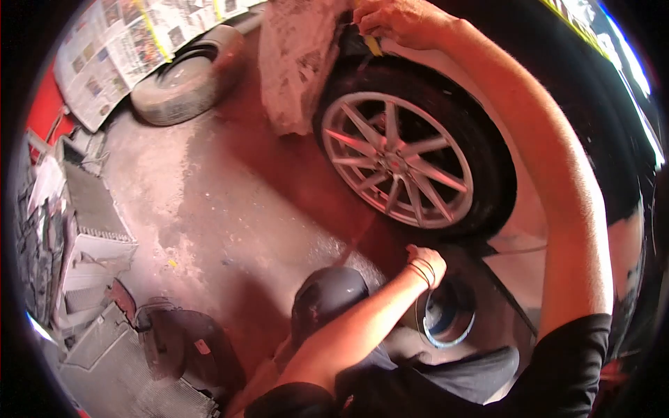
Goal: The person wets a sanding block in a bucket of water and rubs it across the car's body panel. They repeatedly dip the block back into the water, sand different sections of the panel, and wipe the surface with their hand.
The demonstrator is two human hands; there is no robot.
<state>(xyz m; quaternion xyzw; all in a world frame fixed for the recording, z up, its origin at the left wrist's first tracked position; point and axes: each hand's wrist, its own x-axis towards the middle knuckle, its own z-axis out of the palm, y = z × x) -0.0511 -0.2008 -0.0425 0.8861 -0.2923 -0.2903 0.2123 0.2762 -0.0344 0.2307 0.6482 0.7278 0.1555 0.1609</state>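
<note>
My right hand (398,22) is raised at the top, its fingers closed at the edge of the wheel arch above the tyre (498,157). A small yellow piece (375,46) shows just under those fingers; I cannot tell what it is. Below the wheel, my left hand (428,266) is curled closed, with dark bands at the wrist, and what it may hold is hidden. Beneath that hand stands a bucket (456,340) with a bluish rim. The silver multi-spoke wheel (394,164) sits under the dark car body (592,76).
A pale, smeared panel (289,76) stands left of the wheel. Further back, a dusty loose tyre (178,101) lies by newspaper sheets (115,52). Radiator-like parts (97,261) and a dark plastic piece (188,345) are piled on the left of the concrete floor (209,209).
</note>
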